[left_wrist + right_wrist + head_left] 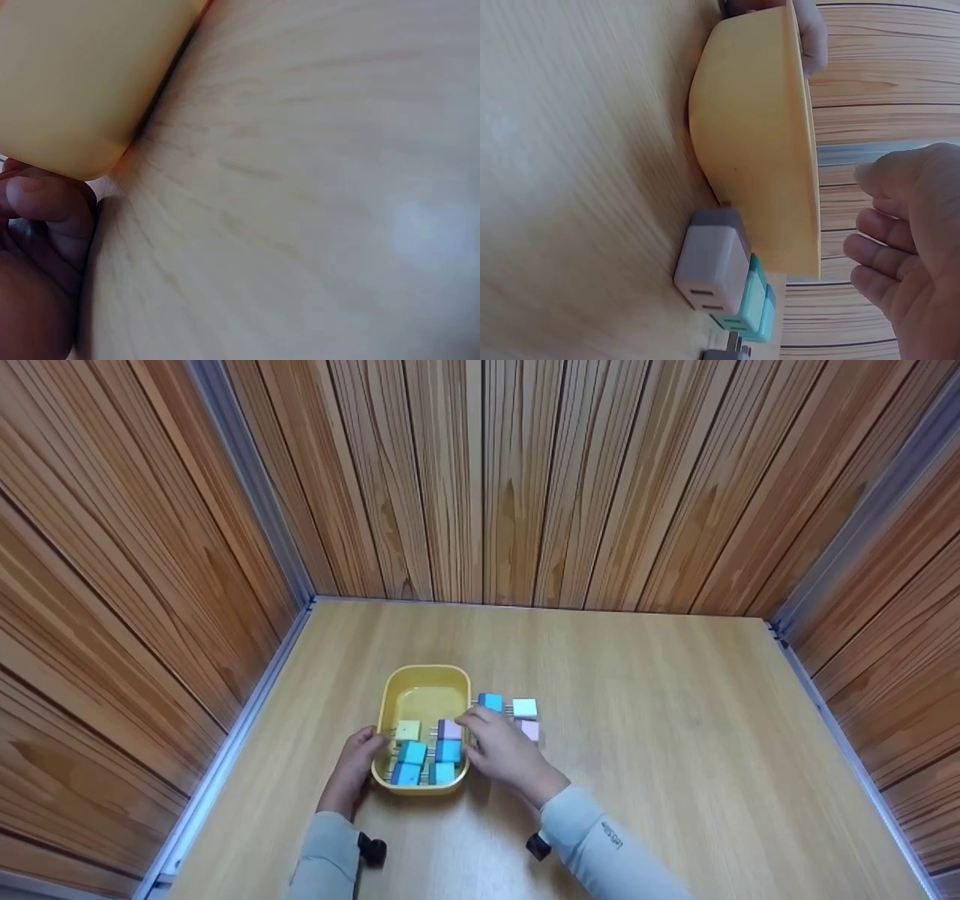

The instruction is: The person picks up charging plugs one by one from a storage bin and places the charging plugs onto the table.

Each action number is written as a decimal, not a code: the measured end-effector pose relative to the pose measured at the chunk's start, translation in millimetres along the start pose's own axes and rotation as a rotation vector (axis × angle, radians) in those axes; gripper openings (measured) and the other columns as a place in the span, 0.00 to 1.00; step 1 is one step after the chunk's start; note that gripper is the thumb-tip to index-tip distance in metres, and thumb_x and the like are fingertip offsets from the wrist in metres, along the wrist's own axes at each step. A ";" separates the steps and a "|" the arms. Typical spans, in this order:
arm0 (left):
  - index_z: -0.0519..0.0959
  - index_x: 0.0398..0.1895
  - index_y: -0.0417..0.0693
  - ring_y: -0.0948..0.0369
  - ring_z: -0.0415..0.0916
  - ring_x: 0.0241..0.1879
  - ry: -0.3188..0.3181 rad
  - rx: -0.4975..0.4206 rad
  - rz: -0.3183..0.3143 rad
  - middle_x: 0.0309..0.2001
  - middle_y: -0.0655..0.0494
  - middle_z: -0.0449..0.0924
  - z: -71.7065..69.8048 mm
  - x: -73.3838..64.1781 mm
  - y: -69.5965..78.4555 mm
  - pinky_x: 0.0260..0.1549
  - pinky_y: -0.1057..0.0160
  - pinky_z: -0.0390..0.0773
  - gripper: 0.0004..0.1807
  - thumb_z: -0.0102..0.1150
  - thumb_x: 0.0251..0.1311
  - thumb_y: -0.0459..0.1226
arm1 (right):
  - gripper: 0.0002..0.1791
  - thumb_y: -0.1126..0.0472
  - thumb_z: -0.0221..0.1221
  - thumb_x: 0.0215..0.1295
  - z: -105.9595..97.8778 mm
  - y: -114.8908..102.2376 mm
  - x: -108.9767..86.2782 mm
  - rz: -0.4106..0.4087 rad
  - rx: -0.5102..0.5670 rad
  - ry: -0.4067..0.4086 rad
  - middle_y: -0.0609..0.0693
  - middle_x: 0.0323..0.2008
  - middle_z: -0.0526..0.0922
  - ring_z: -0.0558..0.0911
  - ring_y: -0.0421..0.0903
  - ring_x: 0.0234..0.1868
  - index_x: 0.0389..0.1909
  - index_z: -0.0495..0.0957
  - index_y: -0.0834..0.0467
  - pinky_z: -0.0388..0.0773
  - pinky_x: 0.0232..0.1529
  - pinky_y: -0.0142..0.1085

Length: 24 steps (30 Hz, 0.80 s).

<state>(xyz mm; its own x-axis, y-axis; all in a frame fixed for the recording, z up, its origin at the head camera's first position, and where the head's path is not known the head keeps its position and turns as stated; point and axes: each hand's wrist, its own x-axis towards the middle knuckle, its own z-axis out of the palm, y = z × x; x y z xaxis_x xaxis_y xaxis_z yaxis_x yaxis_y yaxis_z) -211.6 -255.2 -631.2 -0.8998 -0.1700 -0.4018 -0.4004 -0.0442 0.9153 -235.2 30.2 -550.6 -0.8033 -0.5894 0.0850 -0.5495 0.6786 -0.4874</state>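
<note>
Left grip (352, 761): one, clamped on the left rim of a yellow tub (426, 697). Right grip (506, 750): one, thumb and fingers apart and loosely bent, nothing held, at the tub's right rim. Tub: on the wood-grain counter (637, 720), between both grips. Chargers within: six, two columns, between the grips; a lilac charger (450, 729) nearest the right fingertips. Chargers outside: a blue charger (490, 702), a white charger (524, 708) and a pink charger (529, 730) among them, on the right grip's far side.

Catches right hand (904, 255), loosely curled, just off yellow tub (754, 135); spots pink charger (714, 262) beside it, with teal chargers (751, 301) alongside.
</note>
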 end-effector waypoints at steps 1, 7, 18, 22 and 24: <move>0.76 0.46 0.44 0.56 0.80 0.35 0.000 0.000 -0.002 0.48 0.48 0.82 -0.1 -0.4 0.1 0.27 0.65 0.75 0.13 0.56 0.65 0.43 | 0.26 0.53 0.64 0.71 1.0 -1.2 0.3 -0.007 0.006 -0.008 0.44 0.64 0.75 0.75 0.45 0.66 0.69 0.74 0.48 0.73 0.66 0.45; 0.75 0.45 0.44 0.54 0.78 0.45 -0.006 0.009 -0.011 0.53 0.49 0.79 0.0 -1.4 0.8 0.35 0.64 0.76 0.14 0.56 0.66 0.44 | 0.25 0.55 0.63 0.71 5.7 -4.9 2.7 -0.037 0.023 -0.056 0.45 0.62 0.76 0.76 0.43 0.64 0.68 0.74 0.51 0.75 0.64 0.43; 0.75 0.42 0.43 0.56 0.78 0.41 0.002 0.013 0.021 0.49 0.50 0.80 0.2 2.5 -2.4 0.33 0.63 0.78 0.13 0.56 0.63 0.43 | 0.22 0.56 0.63 0.72 10.7 -4.3 8.8 -0.055 -0.013 -0.126 0.44 0.58 0.79 0.79 0.41 0.59 0.65 0.77 0.51 0.77 0.62 0.41; 0.76 0.45 0.44 0.56 0.78 0.45 0.002 0.015 0.014 0.51 0.49 0.80 -0.8 1.8 -2.4 0.37 0.63 0.78 0.14 0.56 0.64 0.44 | 0.22 0.57 0.64 0.71 11.5 -4.6 11.9 -0.070 -0.040 -0.151 0.44 0.57 0.80 0.79 0.41 0.57 0.64 0.78 0.51 0.77 0.62 0.41; 0.75 0.46 0.44 0.55 0.77 0.46 0.000 0.024 0.007 0.52 0.50 0.80 -0.6 1.5 -2.1 0.38 0.63 0.78 0.15 0.56 0.65 0.45 | 0.22 0.58 0.64 0.70 10.9 -4.3 13.0 -0.080 -0.041 -0.160 0.44 0.57 0.80 0.78 0.41 0.57 0.64 0.79 0.51 0.77 0.62 0.41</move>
<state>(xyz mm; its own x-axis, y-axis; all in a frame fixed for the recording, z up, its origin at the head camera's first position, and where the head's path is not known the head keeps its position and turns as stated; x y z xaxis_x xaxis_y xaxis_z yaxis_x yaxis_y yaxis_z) -212.0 -256.0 -633.7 -0.9025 -0.1704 -0.3955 -0.3983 -0.0189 0.9170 -240.8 14.9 -556.9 -0.7120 -0.7020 -0.0185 -0.6214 0.6421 -0.4489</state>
